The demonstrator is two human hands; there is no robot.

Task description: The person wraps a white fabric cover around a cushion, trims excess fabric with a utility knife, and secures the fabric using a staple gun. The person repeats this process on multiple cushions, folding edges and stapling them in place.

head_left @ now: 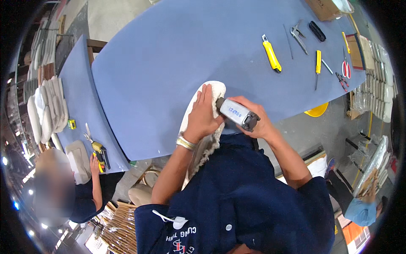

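My left hand (202, 117) lies with fingers stretched flat across a cream padded cushion (218, 88), pressing on its upper face. The cushion leans at the near edge of the blue-covered table (165, 72), with its frayed fabric edge hanging toward my body. In my right hand (259, 118) is a silver staple gun (236, 111), fingers wrapped around it. The staple gun's dark nose meets the cushion's right edge, close to my left thumb; whether it touches is hard to tell. The grip is partly hidden by my right hand.
A yellow utility knife (272, 54), a yellow-handled screwdriver (318, 67), red-handled scissors (346, 69) and pliers (341, 81) lie on the table's right. At left, a co-worker's hand (95, 164) is beside a yellow-black tool (99, 148) on another table. Stacked cushions (47, 110) stand beyond.
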